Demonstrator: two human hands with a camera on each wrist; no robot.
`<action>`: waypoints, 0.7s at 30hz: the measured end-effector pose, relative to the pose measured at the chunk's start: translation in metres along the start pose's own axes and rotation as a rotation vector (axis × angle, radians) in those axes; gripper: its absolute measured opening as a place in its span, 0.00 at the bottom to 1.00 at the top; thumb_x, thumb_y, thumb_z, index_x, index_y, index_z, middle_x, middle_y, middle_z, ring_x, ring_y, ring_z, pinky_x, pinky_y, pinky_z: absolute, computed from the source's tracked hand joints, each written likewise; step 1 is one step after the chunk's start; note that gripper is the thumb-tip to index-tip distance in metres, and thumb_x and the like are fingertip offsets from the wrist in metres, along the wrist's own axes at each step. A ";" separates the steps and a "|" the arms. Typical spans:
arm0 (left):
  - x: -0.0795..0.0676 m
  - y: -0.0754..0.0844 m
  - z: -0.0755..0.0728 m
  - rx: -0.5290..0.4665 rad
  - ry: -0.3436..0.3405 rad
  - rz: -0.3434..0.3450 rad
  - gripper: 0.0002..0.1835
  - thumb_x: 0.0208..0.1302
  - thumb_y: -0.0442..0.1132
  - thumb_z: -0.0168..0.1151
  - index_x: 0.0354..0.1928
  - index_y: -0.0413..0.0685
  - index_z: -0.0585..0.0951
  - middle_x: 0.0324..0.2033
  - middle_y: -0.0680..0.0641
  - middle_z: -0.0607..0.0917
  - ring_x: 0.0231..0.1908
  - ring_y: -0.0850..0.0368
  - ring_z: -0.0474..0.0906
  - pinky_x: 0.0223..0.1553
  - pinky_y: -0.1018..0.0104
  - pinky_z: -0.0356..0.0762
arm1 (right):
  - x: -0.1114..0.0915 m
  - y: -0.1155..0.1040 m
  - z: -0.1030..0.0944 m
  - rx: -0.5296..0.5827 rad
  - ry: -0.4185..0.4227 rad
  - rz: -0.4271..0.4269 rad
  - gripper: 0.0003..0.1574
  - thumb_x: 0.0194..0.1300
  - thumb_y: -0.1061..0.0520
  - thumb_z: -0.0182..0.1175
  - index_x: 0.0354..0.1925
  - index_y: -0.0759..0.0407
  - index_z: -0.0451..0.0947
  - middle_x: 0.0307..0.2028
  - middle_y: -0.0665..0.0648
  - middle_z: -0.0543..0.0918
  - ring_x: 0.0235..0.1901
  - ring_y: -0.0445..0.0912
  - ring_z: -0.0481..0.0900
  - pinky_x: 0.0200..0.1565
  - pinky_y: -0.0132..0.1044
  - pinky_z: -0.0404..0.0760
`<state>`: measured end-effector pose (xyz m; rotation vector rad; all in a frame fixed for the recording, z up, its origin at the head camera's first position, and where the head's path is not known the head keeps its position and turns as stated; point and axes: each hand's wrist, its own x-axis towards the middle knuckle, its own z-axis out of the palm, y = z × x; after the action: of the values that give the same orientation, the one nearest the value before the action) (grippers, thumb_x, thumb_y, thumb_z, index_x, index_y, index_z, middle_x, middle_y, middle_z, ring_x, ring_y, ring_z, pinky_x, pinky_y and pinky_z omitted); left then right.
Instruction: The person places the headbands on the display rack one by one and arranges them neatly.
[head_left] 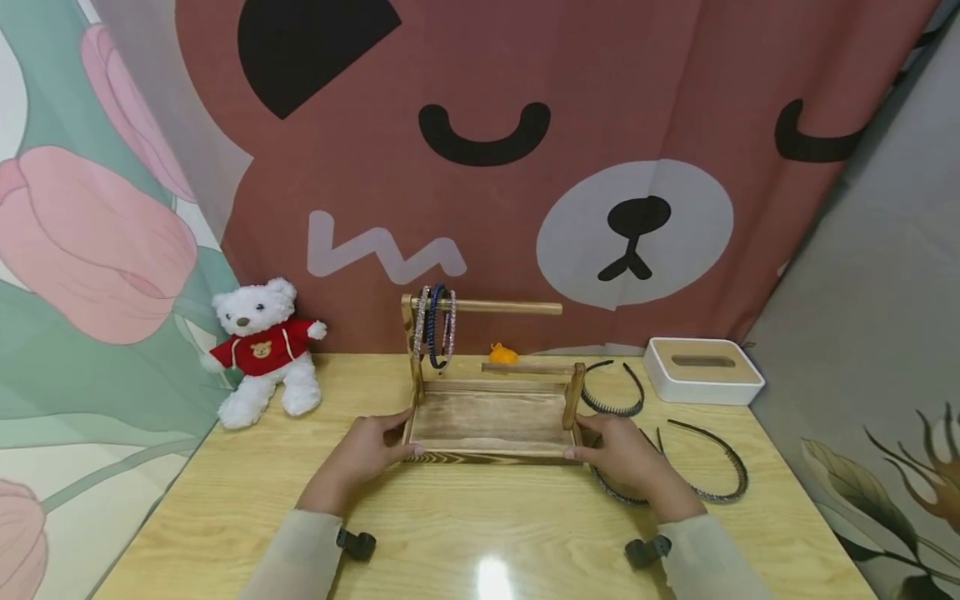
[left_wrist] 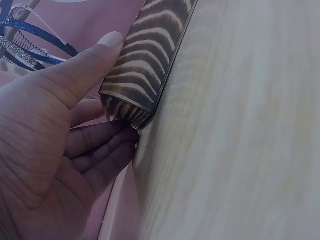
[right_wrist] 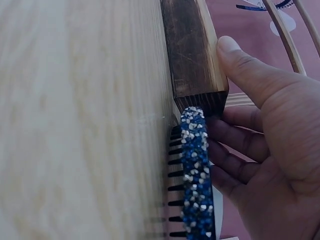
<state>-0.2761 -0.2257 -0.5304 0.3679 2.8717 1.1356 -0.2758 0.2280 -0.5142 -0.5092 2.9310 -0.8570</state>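
A wooden rack (head_left: 491,419) with a shallow tray base stands on the table in front of me. Its left end is gripped by my left hand (head_left: 363,457), the thumb lying on the striped front edge (left_wrist: 142,62) and the fingers bent round the corner. My right hand (head_left: 626,454) holds the opposite end the same way, thumb on the front edge (right_wrist: 192,50). Several headbands (head_left: 432,329) hang at the left end of the upper bar (head_left: 510,307). Close to my right fingers, a blue and silver glittery headband (right_wrist: 195,170) with comb teeth overlaps the rack's corner.
More headbands lie on the table at the right, one behind (head_left: 615,409) and one beside my right hand (head_left: 738,475). A white tissue box (head_left: 701,385) stands at the back right, a small orange object (head_left: 503,354) behind the rack, and a white teddy bear (head_left: 262,354) at the left.
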 end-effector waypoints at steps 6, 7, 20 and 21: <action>-0.003 0.000 -0.001 0.007 0.000 0.006 0.42 0.67 0.59 0.78 0.78 0.52 0.77 0.69 0.40 0.84 0.72 0.41 0.78 0.72 0.41 0.78 | -0.009 -0.001 -0.008 0.001 0.024 -0.002 0.49 0.70 0.36 0.74 0.77 0.61 0.75 0.71 0.66 0.82 0.72 0.69 0.76 0.69 0.69 0.78; -0.002 0.000 0.000 0.010 0.002 0.013 0.42 0.67 0.59 0.78 0.78 0.51 0.77 0.68 0.39 0.84 0.72 0.41 0.78 0.72 0.42 0.78 | -0.013 0.001 -0.012 0.007 0.033 -0.009 0.47 0.71 0.37 0.74 0.77 0.60 0.75 0.71 0.65 0.82 0.73 0.69 0.75 0.69 0.70 0.77; -0.003 0.000 0.000 0.031 0.008 0.014 0.43 0.66 0.62 0.77 0.78 0.52 0.77 0.67 0.39 0.85 0.72 0.39 0.79 0.72 0.40 0.78 | -0.077 0.053 -0.049 -0.156 0.113 -0.135 0.24 0.56 0.49 0.84 0.51 0.52 0.92 0.56 0.54 0.90 0.59 0.61 0.86 0.61 0.61 0.86; -0.003 0.000 0.000 0.030 0.008 0.016 0.43 0.66 0.62 0.77 0.78 0.52 0.77 0.67 0.38 0.85 0.72 0.39 0.78 0.72 0.40 0.78 | -0.081 0.054 -0.049 -0.160 0.096 -0.143 0.25 0.55 0.49 0.85 0.51 0.51 0.93 0.56 0.53 0.90 0.59 0.60 0.86 0.61 0.59 0.86</action>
<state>-0.2734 -0.2266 -0.5305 0.3895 2.9007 1.0993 -0.2224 0.3223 -0.5049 -0.7142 3.0988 -0.6805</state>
